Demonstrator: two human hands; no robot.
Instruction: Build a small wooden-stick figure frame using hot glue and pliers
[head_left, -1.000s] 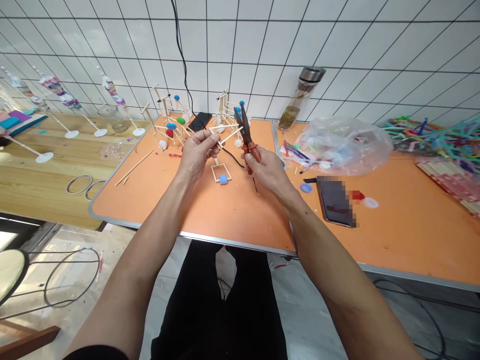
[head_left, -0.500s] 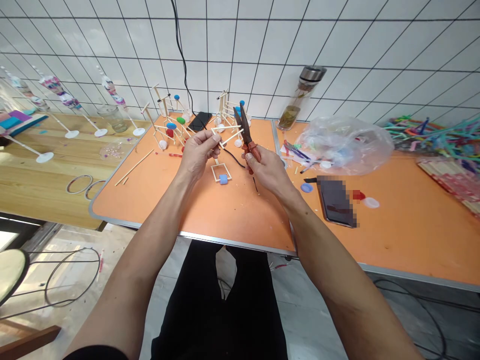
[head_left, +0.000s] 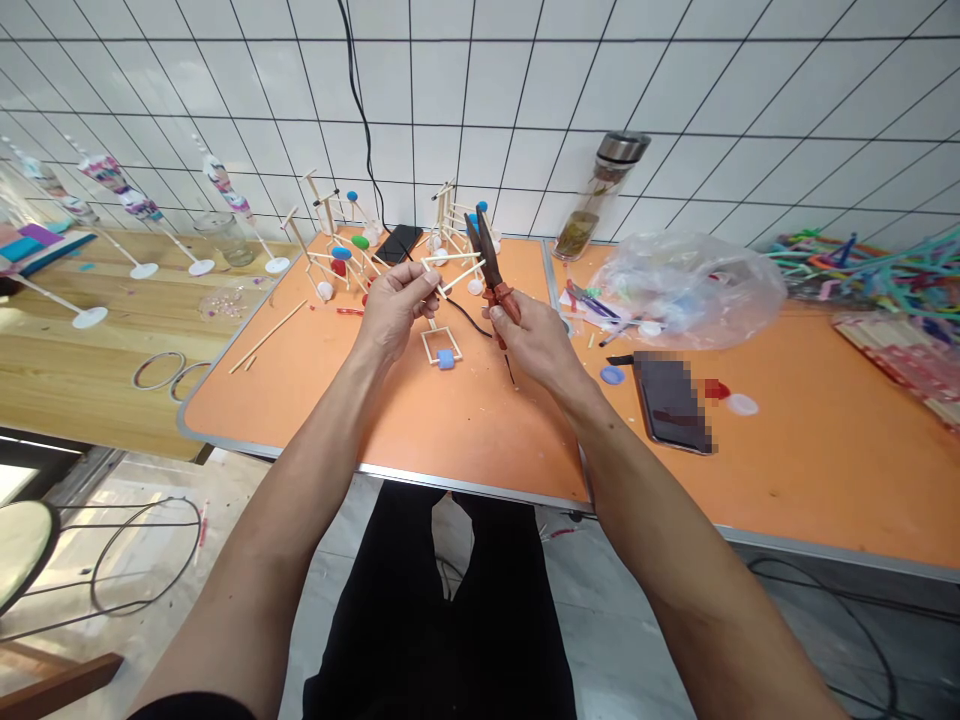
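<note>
My left hand (head_left: 392, 305) is closed in a pinch on thin wooden sticks (head_left: 450, 268) that point right, above the orange table (head_left: 315, 390). My right hand (head_left: 531, 338) is wrapped round the red handles of long-nose pliers (head_left: 487, 258), whose dark jaws stand upward and slightly apart just right of the stick ends. Under my hands lies a small square stick frame with a blue cap (head_left: 442, 350).
Stick-and-cap models (head_left: 341, 250) stand at the table's back, by a black cable (head_left: 360, 100). A glass bottle (head_left: 600, 195), a plastic bag (head_left: 690, 290), a phone (head_left: 671, 405), loose caps and coloured straws (head_left: 885, 270) lie to the right. A wooden table (head_left: 67, 350) holds rings at left.
Almost nothing has moved. The pliers have drifted a little to the left, closer to the stick ends held in my left hand.
</note>
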